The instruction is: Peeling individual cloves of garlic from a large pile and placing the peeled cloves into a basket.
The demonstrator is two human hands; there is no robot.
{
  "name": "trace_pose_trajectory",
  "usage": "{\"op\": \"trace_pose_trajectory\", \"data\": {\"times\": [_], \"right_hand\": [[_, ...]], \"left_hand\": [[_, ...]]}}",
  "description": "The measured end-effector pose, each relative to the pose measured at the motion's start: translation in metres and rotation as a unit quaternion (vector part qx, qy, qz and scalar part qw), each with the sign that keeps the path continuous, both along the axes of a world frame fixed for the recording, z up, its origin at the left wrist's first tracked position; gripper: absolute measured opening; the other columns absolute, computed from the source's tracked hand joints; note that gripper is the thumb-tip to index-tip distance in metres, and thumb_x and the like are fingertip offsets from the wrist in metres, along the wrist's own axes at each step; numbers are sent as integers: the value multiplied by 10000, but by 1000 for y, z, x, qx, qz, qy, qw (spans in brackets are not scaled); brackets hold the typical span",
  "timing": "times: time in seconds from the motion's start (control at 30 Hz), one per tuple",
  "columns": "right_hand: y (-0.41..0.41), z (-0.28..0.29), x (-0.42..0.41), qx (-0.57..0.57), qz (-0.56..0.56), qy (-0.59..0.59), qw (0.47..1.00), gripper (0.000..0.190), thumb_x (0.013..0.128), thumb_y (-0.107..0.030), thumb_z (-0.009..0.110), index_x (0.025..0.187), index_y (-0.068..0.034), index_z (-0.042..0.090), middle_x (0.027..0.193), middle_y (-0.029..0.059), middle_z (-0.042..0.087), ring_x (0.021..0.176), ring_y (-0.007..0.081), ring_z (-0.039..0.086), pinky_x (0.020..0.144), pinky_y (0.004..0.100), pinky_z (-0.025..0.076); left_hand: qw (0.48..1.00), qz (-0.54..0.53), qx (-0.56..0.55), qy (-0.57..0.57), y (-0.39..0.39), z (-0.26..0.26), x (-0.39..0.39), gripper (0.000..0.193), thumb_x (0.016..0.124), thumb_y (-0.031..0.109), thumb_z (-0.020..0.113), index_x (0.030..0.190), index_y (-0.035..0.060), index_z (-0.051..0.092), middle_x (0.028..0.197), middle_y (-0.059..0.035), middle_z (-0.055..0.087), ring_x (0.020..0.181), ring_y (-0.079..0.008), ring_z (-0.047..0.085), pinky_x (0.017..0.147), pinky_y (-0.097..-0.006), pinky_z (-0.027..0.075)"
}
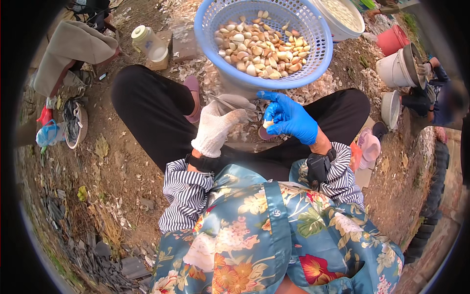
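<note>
My left hand (216, 126), in a white knitted glove, is closed around a thin blade-like tool (224, 103), partly hidden by the fingers. In a blue disposable glove, my right hand (292, 117) pinches a pale garlic clove (268, 124) between thumb and fingers, the index finger stretched out. The two hands are apart, between my knees. Just beyond them stands a blue perforated plastic basket (238, 79), holding many unpeeled garlic cloves (257, 47).
Papery garlic skins (315, 82) litter the ground around the basket. Behind it is a white bucket (349, 35) of pale cloves. A lidded plastic jar (148, 42) and a cloth-covered seat (73, 51) stand left. On the right, a person (440, 95) works by a white bucket (393, 68).
</note>
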State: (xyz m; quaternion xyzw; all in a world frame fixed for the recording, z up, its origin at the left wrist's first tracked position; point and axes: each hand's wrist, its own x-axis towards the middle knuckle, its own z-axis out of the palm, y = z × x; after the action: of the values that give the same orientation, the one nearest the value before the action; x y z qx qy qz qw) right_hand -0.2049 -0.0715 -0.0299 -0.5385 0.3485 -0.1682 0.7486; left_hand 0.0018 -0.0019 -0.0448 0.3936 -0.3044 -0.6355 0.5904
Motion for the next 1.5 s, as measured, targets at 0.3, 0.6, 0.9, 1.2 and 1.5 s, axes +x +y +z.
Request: {"op": "trace_pose_trajectory", "data": {"times": [0.3, 0.6, 0.9, 1.2, 1.5], "right_hand": [[-5, 6, -1, 55, 24, 32, 998, 795, 646, 0, 762, 1348, -37, 391, 819, 20, 603, 789, 100, 605, 746, 226, 487], [-9, -8, -5, 112, 41, -44, 992, 715, 674, -2, 743, 1313, -21, 423, 829, 32, 623, 725, 66, 567, 620, 192, 449], [10, -8, 10, 88, -85, -93, 988, 529, 805, -168, 694, 1260, -6, 478, 932, 24, 610, 796, 93, 571, 707, 207, 481], [30, 11, 24, 19, -151, 0, 988, 318, 849, -150, 654, 1132, -14, 602, 975, 32, 639, 762, 79, 589, 666, 212, 472], [27, -2, 34, 145, -216, -152, 954, 343, 955, -321, 468, 982, -22, 635, 879, 59, 644, 655, 83, 555, 594, 188, 445]], "left_hand": [[994, -102, 22, -40, -2, 0, 1, 278, 797, 119, 679, 992, -48, 573, 940, -186, 657, 804, -194, 646, 692, -284, 534], [997, -67, 41, 17, -3, 6, -14, 203, 807, 99, 658, 940, -31, 577, 852, -156, 656, 732, -187, 639, 649, -260, 522], [962, -5, 99, 256, -8, -16, -10, 185, 861, 76, 598, 1013, -20, 554, 835, -129, 634, 645, -165, 593, 559, -238, 475], [991, 46, 75, 97, -7, -11, -17, 169, 854, 68, 606, 994, -16, 562, 864, -148, 650, 648, -139, 594, 555, -229, 467], [941, -57, 25, 331, -4, -25, -6, 234, 854, 121, 623, 1022, -19, 541, 839, -112, 616, 636, -140, 541, 582, -226, 447]]}}
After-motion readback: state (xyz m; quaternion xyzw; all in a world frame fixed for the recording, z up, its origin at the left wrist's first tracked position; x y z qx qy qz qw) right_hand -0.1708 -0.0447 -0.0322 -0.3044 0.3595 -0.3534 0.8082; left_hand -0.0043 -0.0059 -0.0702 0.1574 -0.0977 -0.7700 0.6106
